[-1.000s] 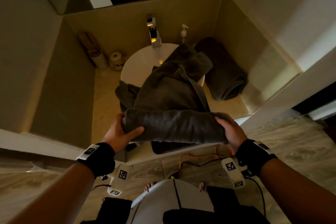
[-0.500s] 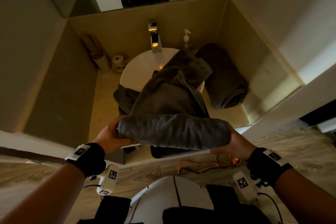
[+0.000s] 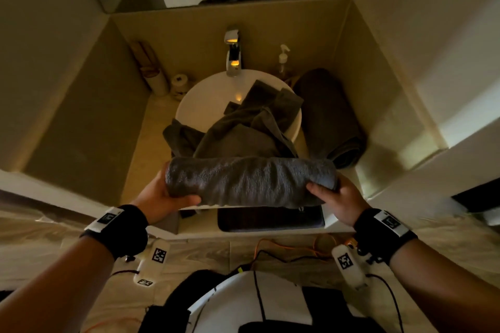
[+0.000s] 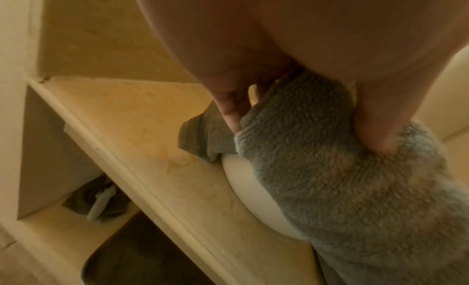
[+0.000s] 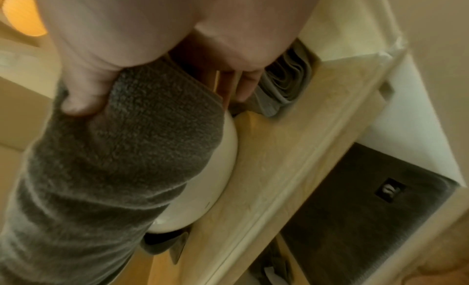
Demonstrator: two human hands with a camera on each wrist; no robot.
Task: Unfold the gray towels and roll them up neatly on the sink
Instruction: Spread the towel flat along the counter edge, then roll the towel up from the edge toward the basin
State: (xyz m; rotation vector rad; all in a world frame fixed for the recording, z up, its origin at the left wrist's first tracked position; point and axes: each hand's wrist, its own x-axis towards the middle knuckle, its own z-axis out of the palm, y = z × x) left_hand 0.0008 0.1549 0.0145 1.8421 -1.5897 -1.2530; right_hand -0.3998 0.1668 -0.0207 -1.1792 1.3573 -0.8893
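Observation:
A gray towel (image 3: pixel 249 181) lies as a thick roll across the near rim of the white round sink (image 3: pixel 205 97), its loose tail bunched over the basin behind it. My left hand (image 3: pixel 165 194) grips the roll's left end, thumb on the near side and fingers behind. My right hand (image 3: pixel 332 194) grips the right end the same way. In the left wrist view the thumb presses into the towel (image 4: pixel 342 169) above the sink bowl (image 4: pixel 243 181). The right wrist view shows my thumb dug into the towel (image 5: pixel 132 148). A second rolled gray towel (image 3: pixel 330 119) lies on the counter right of the sink.
A faucet (image 3: pixel 232 54) and a soap pump bottle (image 3: pixel 282 59) stand behind the basin. Paper rolls (image 3: pixel 178 84) sit at the back left of the beige counter (image 3: pixel 146 149). A dark mat (image 3: pixel 270 219) fills the shelf below. Walls close both sides.
The roll has turned farther away from me and grown thicker, taking up more of the loose towel. Both hands have shifted their grip, thumbs now on the near side.

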